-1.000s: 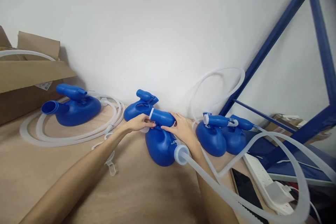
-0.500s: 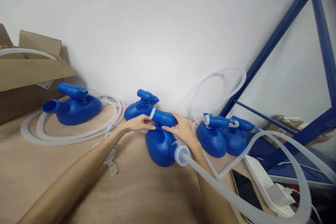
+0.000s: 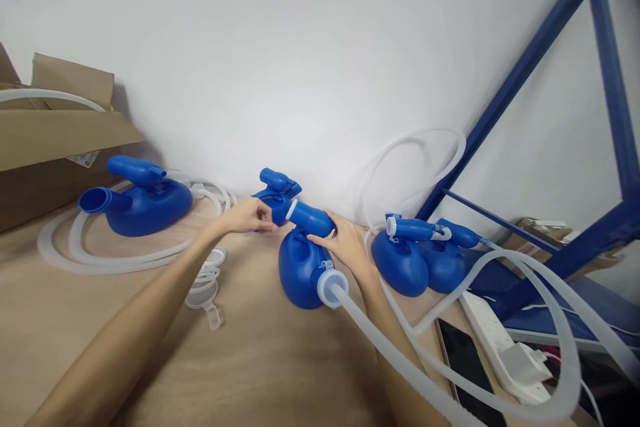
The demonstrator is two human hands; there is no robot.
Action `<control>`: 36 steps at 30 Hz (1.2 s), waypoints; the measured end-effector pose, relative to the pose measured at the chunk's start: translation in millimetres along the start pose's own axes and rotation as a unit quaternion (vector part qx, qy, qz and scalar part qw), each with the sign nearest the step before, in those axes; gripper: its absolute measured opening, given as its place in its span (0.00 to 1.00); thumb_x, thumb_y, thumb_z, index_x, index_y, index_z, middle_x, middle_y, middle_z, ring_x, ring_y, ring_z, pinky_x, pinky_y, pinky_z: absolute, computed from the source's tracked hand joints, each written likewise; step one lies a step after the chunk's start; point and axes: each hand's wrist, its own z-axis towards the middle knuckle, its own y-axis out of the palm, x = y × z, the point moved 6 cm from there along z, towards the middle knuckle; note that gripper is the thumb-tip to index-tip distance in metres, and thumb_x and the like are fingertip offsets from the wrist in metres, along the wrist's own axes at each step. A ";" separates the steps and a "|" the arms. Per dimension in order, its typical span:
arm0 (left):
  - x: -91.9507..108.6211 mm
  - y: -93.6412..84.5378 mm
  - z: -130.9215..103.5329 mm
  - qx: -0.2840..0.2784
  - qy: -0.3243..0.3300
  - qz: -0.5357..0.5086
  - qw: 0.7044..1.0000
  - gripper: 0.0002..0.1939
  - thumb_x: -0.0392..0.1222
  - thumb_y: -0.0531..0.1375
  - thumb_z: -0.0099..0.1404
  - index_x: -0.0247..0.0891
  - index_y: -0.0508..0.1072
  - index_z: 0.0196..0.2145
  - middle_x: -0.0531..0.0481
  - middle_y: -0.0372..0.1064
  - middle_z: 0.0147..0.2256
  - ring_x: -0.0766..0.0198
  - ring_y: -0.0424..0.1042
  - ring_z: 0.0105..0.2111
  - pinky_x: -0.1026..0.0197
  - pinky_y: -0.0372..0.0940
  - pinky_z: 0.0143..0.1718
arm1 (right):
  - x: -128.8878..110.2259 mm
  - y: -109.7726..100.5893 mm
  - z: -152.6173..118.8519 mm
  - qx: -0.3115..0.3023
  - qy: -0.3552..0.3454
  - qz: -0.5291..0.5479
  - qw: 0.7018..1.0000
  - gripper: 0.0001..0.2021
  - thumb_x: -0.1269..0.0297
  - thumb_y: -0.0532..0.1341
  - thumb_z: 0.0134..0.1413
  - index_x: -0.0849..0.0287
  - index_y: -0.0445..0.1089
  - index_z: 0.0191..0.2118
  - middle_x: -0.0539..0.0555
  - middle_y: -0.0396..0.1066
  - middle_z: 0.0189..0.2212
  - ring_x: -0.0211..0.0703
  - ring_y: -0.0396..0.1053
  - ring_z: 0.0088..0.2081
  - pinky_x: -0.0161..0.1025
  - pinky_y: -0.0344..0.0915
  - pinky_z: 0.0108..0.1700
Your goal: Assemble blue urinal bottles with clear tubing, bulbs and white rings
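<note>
A blue plastic urinal bottle [image 3: 295,267] stands in the middle of the table, its mouth toward me with a white cap [image 3: 333,288] and a clear hose [image 3: 395,353] running from it. Above its handle lies a blue tubular mouthpiece [image 3: 311,219] with a white rim at its left end. My right hand [image 3: 345,240] grips the mouthpiece's right end, thumb in front. My left hand [image 3: 250,215] is apart from it, to the left, before another blue bottle [image 3: 273,203]. Its fingers are curled together, and whatever they may hold is hidden.
Clear plastic caps [image 3: 204,290] lie beneath my left forearm. Another blue bottle [image 3: 150,210] and a coiled hose sit left, near a cardboard box [image 3: 55,140]. Two blue bottles [image 3: 400,267] stand right. A phone [image 3: 465,363], power strip [image 3: 493,337] and blue metal frame [image 3: 530,67] edge the right side.
My left hand has moved left, off the mouthpiece and bottle. The bottle has turned slightly, so its capped mouth sits further left. My right hand keeps its hold.
</note>
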 end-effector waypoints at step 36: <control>-17.6 -48.9 -50.9 -0.089 -0.162 0.124 0.975 0.15 0.54 0.69 0.47 0.40 0.76 0.24 0.49 0.75 0.24 0.55 0.72 0.29 0.59 0.62 0.30 | 13.9 -1.8 -3.0 -0.052 -0.016 0.058 0.997 0.42 0.43 0.67 0.55 0.49 0.56 0.71 0.61 0.60 0.65 0.59 0.68 0.61 0.55 0.66 0.62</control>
